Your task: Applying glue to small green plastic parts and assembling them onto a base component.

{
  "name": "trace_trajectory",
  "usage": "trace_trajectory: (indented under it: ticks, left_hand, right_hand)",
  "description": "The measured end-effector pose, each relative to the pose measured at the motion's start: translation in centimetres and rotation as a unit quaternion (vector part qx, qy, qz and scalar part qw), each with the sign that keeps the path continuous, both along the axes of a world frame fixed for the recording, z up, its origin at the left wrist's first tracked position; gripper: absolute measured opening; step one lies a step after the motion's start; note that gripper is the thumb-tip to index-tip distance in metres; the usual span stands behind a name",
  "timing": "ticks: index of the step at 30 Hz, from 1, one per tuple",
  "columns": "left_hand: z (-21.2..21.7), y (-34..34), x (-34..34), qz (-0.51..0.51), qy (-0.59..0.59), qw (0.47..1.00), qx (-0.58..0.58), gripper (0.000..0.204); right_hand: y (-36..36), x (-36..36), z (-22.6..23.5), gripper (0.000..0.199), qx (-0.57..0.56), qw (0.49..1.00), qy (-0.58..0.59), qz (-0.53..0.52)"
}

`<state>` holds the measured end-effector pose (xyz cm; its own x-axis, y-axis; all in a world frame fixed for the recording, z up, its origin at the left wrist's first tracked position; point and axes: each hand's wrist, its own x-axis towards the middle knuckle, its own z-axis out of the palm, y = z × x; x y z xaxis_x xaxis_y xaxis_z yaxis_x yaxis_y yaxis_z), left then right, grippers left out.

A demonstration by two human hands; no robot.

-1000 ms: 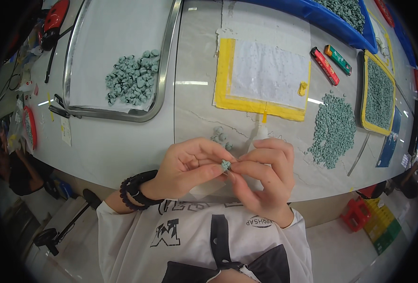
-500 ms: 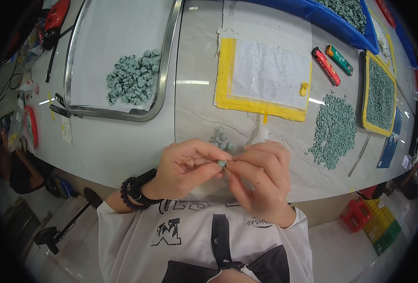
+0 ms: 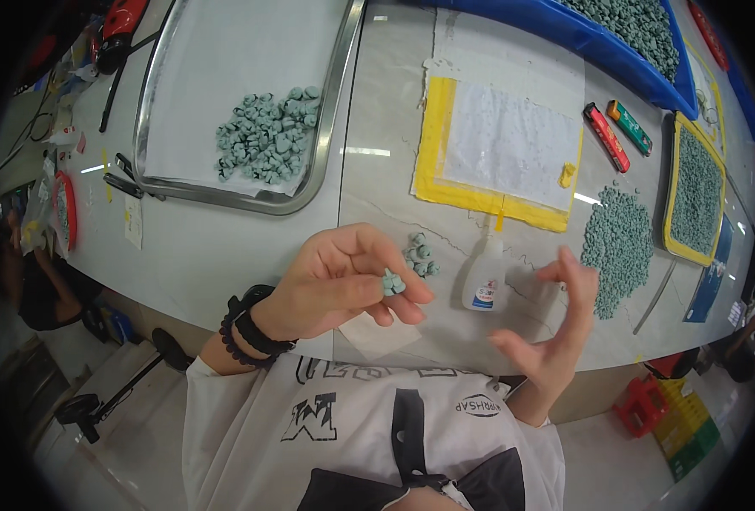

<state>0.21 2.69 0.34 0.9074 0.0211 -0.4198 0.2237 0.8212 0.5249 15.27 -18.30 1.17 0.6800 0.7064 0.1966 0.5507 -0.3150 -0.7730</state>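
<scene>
My left hand (image 3: 343, 277) pinches a small grey-green moulded piece (image 3: 392, 284) between thumb and fingertips, over the table's front edge. To its right, my right hand (image 3: 556, 328) is open, thumb and fingers apart with nothing visible between them. Between the hands stands a white, translucent glue bottle (image 3: 484, 277) with a yellow tip. A few similar pieces (image 3: 421, 255) lie just beyond my left fingers. Under that hand is a pale paper square (image 3: 381, 338). Beyond my right fingers spreads a heap of tiny grey-green parts (image 3: 620, 243).
A metal tray (image 3: 296, 200) at the left bears many larger pieces (image 3: 266, 136). Past the bottle lies a yellow-edged white board (image 3: 509, 140). Red (image 3: 607, 138) and green (image 3: 630, 128) box cutters lie near a blue bin (image 3: 573, 30). A yellow-rimmed tray (image 3: 692, 192) is at right.
My right hand has let go of the small piece and moved right, its fingers spreading. My left hand keeps the piece. The glue bottle, formerly mostly hidden, now shows fully.
</scene>
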Motion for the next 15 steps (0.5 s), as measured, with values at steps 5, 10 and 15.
trace_trajectory:
  ticks: [5,10,15]
  left_hand:
    - [0.2,0.1,0.0,-0.003,-0.008,1.000,0.003,0.022]
    - [0.2,-0.1,-0.2,0.006,-0.014,1.000,0.022,0.021]
    - [0.0,2.5,-1.4,0.205,-0.041,0.858,0.469,0.021]
  right_hand:
    - [0.9,-0.4,0.0,0.075,-0.224,0.961,-0.108,0.122]
    - [1.3,-0.5,-1.0,0.071,-0.203,0.958,-0.141,0.145]
    - [1.1,-0.3,-2.1,0.059,-0.164,0.966,-0.142,0.139]
